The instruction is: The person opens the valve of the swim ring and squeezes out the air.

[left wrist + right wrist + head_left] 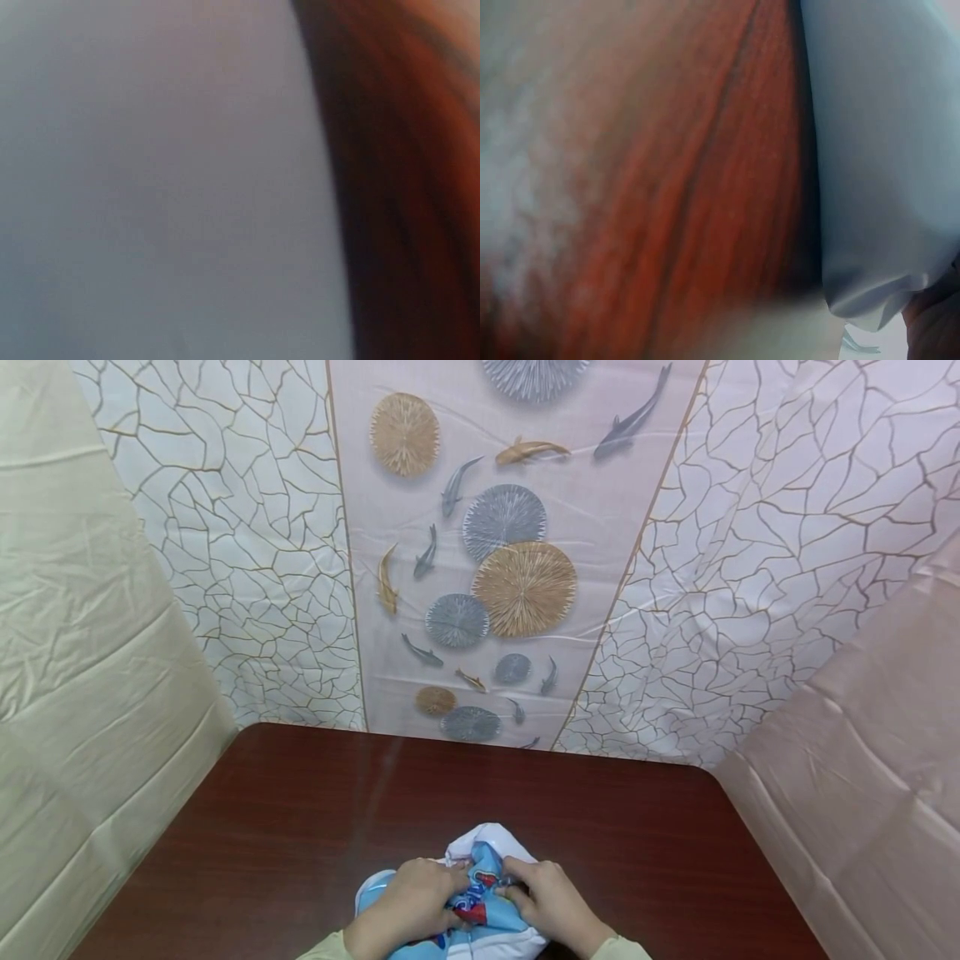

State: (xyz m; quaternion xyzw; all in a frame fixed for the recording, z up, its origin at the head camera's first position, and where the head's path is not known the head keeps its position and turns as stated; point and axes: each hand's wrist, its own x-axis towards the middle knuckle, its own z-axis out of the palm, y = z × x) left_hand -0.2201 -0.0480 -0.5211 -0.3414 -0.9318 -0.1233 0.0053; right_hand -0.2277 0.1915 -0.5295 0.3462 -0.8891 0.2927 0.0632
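Note:
A soft, crumpled blue-and-white printed bag (480, 935) with red and dark blue markings lies at the near middle of the table. My left hand (420, 897) grips its left part, thumb and fingers pressed into the blue face. From the right, my right hand (551, 897) pinches the bag near a bunched fold, close to the left fingertips. Blurred white bag surface (165, 180) fills most of the left wrist view. In the right wrist view the glossy white side of the bag (885, 150) bulges on the right, creased at its lower corner.
The dark red-brown wooden table (300, 827) extends around the bag, with rounded far corners. Behind it hangs a patterned cloth (262, 568) with fish and round motifs. Beige cloth walls (90, 735) stand along both sides.

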